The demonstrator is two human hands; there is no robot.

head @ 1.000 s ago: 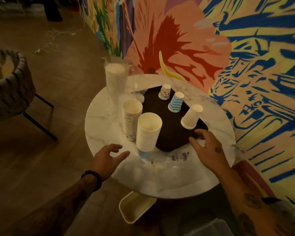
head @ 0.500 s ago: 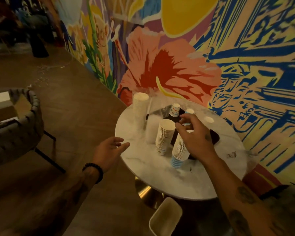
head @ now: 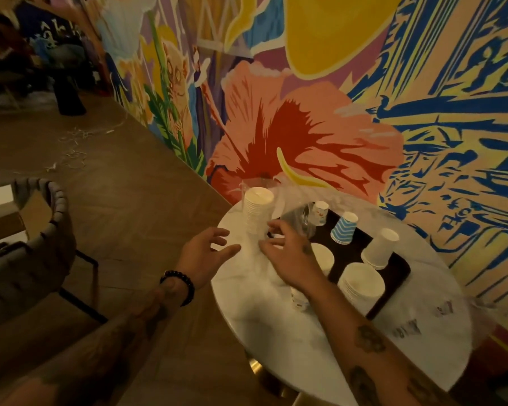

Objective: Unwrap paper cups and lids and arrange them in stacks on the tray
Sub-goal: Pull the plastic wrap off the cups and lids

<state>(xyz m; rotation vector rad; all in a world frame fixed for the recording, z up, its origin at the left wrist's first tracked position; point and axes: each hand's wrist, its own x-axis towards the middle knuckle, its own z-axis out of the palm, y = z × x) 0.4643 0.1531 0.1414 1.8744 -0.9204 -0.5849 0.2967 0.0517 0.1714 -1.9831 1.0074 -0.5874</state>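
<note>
Clear plastic film (head: 294, 208) meets the fingertips of the right hand (head: 288, 256), whose fingers bend toward it; whether they pinch the film or only touch it I cannot tell. The left hand (head: 207, 253) hovers just beside it at the bench's edge, fingers spread wide, holding nothing. The film sleeves a tall wrapped stack of white cups (head: 257, 213), which stands on the white marble bench (head: 291, 347) off the far-left corner of the dark tray (head: 393, 278). Two upright stacks, one (head: 324, 257) partly behind the right hand and another (head: 362, 284) nearer, sit along the tray's near edge; whether they are on it or just beside it is unclear. On the tray stand an upturned white stack (head: 380, 249), an upturned blue-striped cup (head: 345, 227) and a small patterned cup (head: 320, 212). Emptied wrappers (head: 405, 329) lie on the bench to the right. I judge the task well along: several stacks are unwrapped, this sleeve is left to strip, and no lids show.
</note>
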